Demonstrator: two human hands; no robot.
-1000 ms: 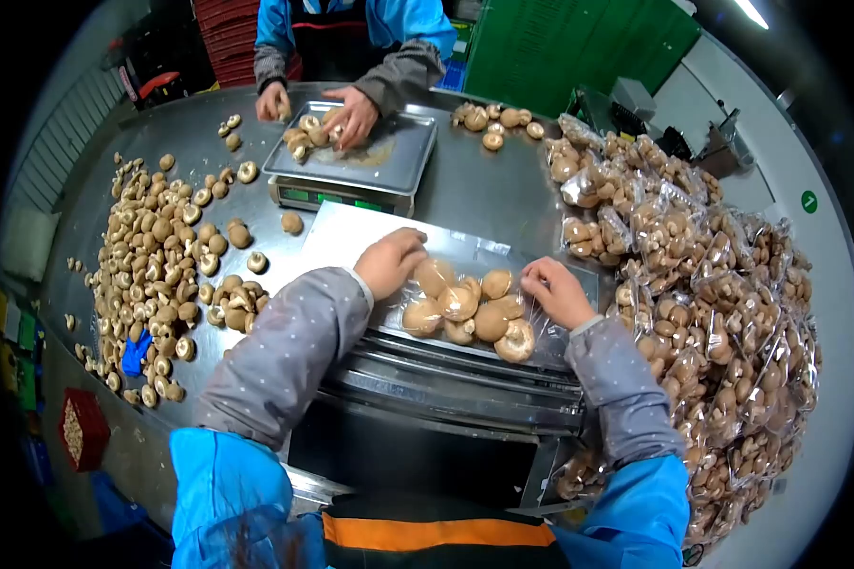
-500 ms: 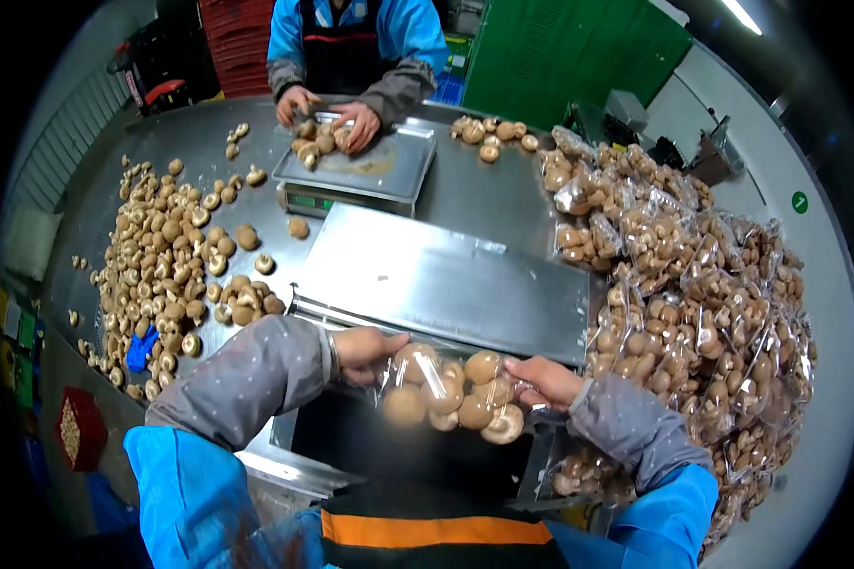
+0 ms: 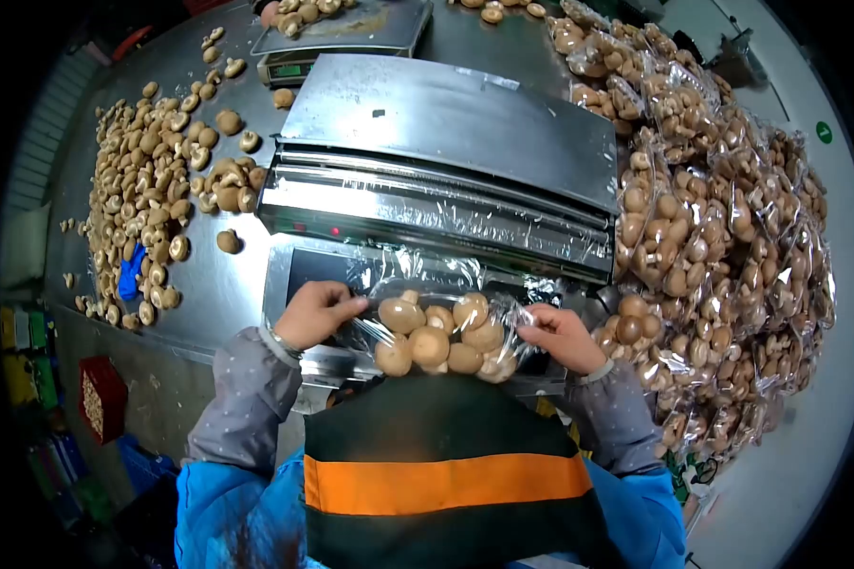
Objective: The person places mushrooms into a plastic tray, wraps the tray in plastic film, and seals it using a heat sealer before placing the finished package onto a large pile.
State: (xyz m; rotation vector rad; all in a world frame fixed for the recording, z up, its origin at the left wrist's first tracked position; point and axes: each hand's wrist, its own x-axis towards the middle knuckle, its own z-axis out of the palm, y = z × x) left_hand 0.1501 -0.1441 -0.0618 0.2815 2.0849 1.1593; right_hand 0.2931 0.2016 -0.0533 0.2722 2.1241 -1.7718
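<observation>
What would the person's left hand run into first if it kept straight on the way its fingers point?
Clear film, which the left hand appears to be gripping; just beyond lies the upper-left wrapped mushroom, though depth is hard to judge from this single view.

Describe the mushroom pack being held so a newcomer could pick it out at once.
Find the big silver machine in the upper middle of the view, then look just below it, above the orange-striped apron. There, between the left hand and right hand, is the clear-wrapped mushroom pack. Unlike the packs heaped to the right, it alone is in the hands.
</observation>
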